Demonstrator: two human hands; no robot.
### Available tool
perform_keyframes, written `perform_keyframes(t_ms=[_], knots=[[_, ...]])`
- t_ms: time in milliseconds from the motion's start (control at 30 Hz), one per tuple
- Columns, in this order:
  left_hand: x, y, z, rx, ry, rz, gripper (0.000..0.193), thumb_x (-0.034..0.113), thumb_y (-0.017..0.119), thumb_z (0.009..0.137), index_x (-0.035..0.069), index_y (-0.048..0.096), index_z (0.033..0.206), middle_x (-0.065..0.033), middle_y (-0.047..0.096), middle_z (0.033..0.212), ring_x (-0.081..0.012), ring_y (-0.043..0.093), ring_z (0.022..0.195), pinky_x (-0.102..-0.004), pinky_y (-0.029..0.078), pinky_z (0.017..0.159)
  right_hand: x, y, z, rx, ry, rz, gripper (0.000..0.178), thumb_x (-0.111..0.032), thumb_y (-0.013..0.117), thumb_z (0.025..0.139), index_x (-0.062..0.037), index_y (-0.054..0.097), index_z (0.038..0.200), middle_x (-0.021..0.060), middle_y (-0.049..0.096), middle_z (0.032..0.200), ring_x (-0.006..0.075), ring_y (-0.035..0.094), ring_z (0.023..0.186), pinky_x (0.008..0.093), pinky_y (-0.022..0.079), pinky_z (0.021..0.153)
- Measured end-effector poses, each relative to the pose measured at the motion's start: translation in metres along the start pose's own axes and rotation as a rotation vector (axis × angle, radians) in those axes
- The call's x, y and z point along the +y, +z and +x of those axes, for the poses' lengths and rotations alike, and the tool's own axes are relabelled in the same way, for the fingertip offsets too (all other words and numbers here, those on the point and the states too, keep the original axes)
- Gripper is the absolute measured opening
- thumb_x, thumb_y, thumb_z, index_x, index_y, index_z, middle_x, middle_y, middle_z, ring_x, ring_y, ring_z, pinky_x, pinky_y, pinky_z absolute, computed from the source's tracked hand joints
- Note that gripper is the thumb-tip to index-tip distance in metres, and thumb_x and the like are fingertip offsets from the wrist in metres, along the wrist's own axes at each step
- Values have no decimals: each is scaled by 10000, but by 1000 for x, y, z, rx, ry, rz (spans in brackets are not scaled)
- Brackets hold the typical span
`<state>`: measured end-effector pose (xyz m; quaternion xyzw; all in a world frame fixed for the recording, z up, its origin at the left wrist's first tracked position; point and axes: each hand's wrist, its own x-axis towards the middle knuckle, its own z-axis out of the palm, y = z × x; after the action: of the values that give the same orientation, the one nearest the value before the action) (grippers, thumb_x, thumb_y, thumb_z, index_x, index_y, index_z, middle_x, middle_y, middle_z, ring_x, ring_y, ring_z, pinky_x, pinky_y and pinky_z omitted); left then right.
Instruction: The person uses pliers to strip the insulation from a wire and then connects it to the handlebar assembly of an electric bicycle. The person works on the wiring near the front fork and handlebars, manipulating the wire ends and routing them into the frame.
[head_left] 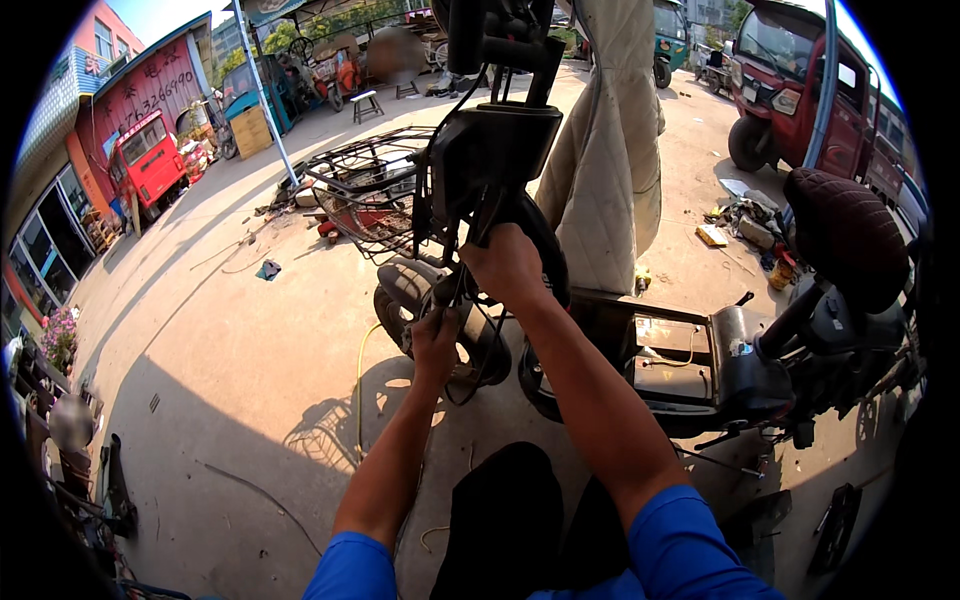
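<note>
An electric scooter stands in front of me, its black front panel (492,150) and handlebar stem above my hands. My left hand (436,345) is closed at the loose black cables beside the front wheel (392,318); what its fingers pinch is too dark to name. Higher and to the right, my right hand (508,268) curls in under the front panel, its fingertips partly hidden against the dark frame. A black wire basket (365,190) is mounted on the scooter's front. To the right, the open footboard frame (670,350) leads to a brown quilted seat (850,240).
A grey-beige cover (610,150) hangs just beyond the scooter. A yellow hose (361,385) lies on the concrete to the left. A red three-wheeled truck (790,90) stands at the far right, near a pile of scrap (750,220). A pole (262,95) rises at the left.
</note>
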<state>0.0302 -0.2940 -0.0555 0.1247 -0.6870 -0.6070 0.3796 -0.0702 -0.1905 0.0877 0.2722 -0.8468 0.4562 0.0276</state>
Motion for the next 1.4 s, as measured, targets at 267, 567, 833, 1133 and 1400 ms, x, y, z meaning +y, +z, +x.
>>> perform_keyframes(t_ms=[267,567,833,1133,1400], knots=[[11,4,10,5,155,69,294,172,547,1002,2,525,762,48,401,630,-52,337,616,-275,286,528,13,3,-4,150,-227,301,196,-173,650,766,21,685,770,142,640,612,228,640,561,362,480,570],[31,11,15,74,170,248,262,172,598,957,-34,608,796,-6,476,565,-55,386,574,-298,326,496,14,-9,5,13,-9,563,234,-192,692,781,42,704,782,161,649,613,217,658,582,368,494,600],[58,0,25,30,133,449,247,188,618,937,-32,705,867,-62,565,565,-77,468,533,-318,376,498,15,-9,8,34,-59,609,266,-204,672,786,61,692,788,161,626,598,218,630,555,363,483,583],[40,14,8,145,82,416,333,257,538,972,-41,658,883,-67,573,633,-98,493,589,-313,394,545,18,-14,8,-24,-46,567,291,-226,674,772,65,683,762,196,624,605,275,648,574,392,498,618],[14,2,-13,152,42,229,317,168,523,999,-18,547,744,-7,461,612,-77,395,592,-296,331,524,11,-16,-1,22,-54,384,282,-197,637,804,68,653,707,122,611,558,180,612,506,356,481,534]])
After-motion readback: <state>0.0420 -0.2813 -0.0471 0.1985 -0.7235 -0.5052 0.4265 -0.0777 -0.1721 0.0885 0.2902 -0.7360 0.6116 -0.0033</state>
